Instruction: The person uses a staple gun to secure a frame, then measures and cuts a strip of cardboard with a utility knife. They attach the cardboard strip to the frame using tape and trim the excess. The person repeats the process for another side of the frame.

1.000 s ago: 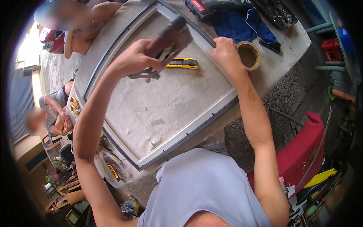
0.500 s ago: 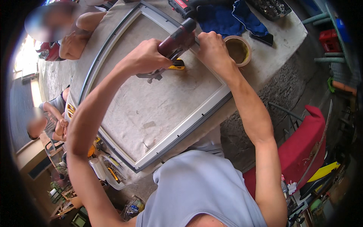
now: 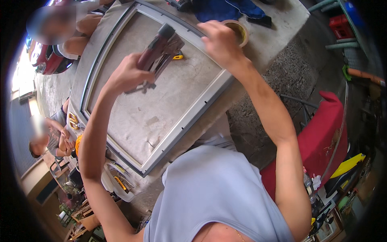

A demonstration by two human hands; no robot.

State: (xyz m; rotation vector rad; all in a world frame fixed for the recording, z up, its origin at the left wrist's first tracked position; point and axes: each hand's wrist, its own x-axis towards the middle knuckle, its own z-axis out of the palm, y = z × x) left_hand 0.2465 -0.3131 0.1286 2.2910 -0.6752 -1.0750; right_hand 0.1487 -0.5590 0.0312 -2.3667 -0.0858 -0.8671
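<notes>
Right now, our staple gun (image 3: 152, 55), dark red and grey, is above the opening of the pale, dark-edged frame (image 3: 193, 111), gripped by the closed fingers of our left hand (image 3: 128, 76). At the frame's right-hand bar, our right hand (image 3: 222, 43) has its fingers loosely open and bent; we cannot tell whether they touch the bar. Inside the frame we see a yellow utility knife (image 3: 177, 57), partly hidden by the staple gun. Just outside the frame's right-hand bar stands a tape roll (image 3: 246, 38), with a blue cloth (image 3: 217, 11) beyond.
</notes>
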